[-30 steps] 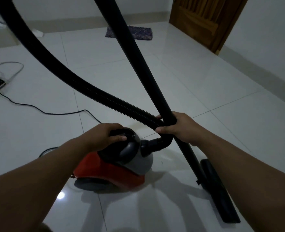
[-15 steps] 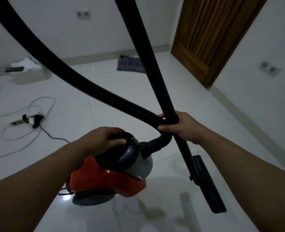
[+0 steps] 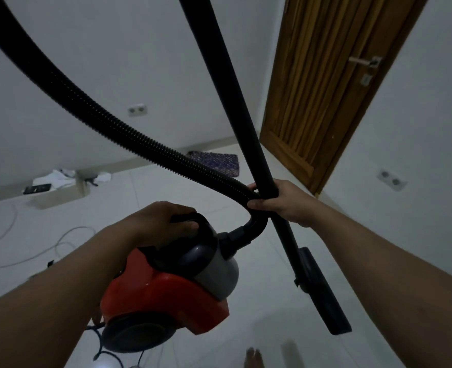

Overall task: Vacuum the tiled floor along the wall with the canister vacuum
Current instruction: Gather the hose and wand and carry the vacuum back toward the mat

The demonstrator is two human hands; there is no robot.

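Far left, cables (image 3: 33, 251) trail loose over the floor (image 3: 145, 187), and a low box (image 3: 60, 193) sits against the wall (image 3: 73, 75), so I want nothing dragging through there. My left hand (image 3: 163, 221) is clenched round the carry handle on top of the vacuum (image 3: 166, 290), and I judge it is hanging clear of the tiles, nose tipped up, its cord (image 3: 97, 338) dangling below. The hose (image 3: 92, 112) arches from the nose, up over my left arm and out of view. My right hand (image 3: 283, 203) grasps hose and wand (image 3: 235, 102) bundled together where they cross, so neither swings loose. The floor head (image 3: 323, 296) hangs low on the right, probably just off the tiles. Beyond are a mat (image 3: 214, 159) and the door (image 3: 326, 88).
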